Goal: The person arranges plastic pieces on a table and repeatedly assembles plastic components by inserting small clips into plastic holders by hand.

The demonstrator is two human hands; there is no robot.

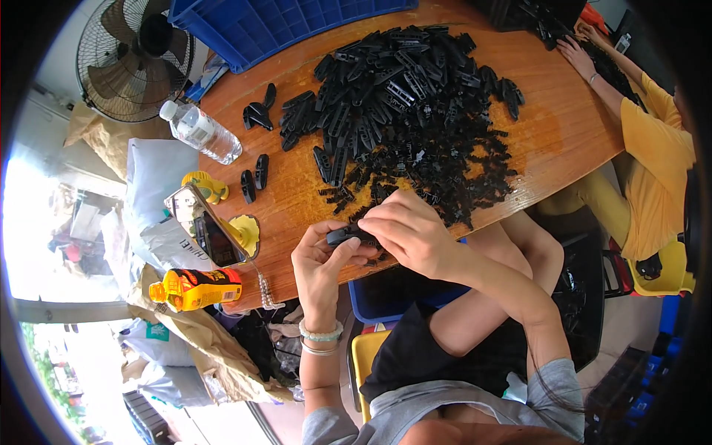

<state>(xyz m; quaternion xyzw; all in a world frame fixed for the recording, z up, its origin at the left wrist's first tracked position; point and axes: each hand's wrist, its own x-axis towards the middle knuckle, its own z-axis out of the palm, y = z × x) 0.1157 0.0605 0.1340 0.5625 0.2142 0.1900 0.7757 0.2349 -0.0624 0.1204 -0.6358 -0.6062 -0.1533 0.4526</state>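
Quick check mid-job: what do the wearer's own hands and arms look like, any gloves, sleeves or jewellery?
Both are ungloved. The left hand has a pale green-white beaded bracelet and a thin silvery bangle at its wrist; the right hand shows no jewellery. Short grey fabric sleeves leave both forearms bare.

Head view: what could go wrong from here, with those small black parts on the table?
1. The small black parts lie close to the wooden table's near edge, by the right hand; a brush of the forearm might sweep some off.
2. The orange bottle is near the table's left edge; a bump might knock it over.
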